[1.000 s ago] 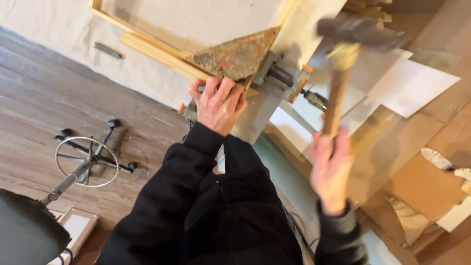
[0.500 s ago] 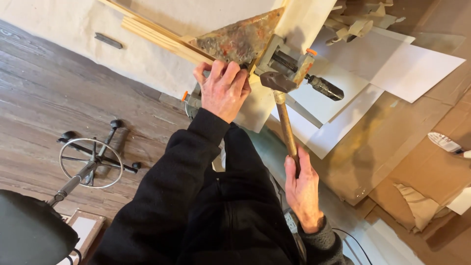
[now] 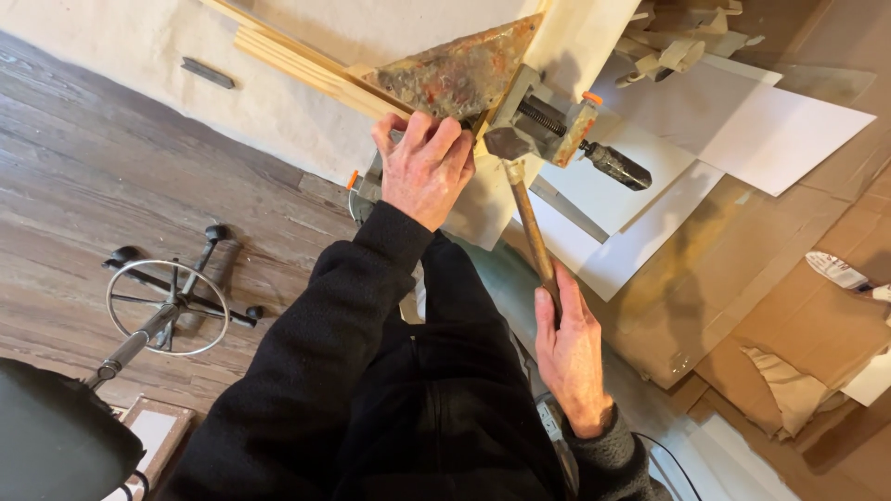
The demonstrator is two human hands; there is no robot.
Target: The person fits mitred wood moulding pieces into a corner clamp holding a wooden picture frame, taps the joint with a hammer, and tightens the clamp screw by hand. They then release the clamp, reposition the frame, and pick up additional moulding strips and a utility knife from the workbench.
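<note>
My right hand (image 3: 570, 357) grips the wooden handle of a hammer (image 3: 532, 227); its dark head rests against the corner of a pale wooden frame (image 3: 306, 65). A grey corner clamp (image 3: 549, 121) with a dark screw handle holds that corner, beside a rusty triangular metal plate (image 3: 459, 70). My left hand (image 3: 423, 167) presses flat on the frame corner just below the plate, fingers spread over the edge. Both arms wear black sleeves.
White sheets (image 3: 742, 121) and brown cardboard (image 3: 733, 278) cover the floor to the right. A stool base with a round footring (image 3: 167, 306) stands on the wooden floor at left, a dark seat (image 3: 56, 445) below it. A cable lies near my right wrist.
The hammer was raised high a second ago, then swung down; now its head sits at the clamped corner. My left hand stayed on the frame.
</note>
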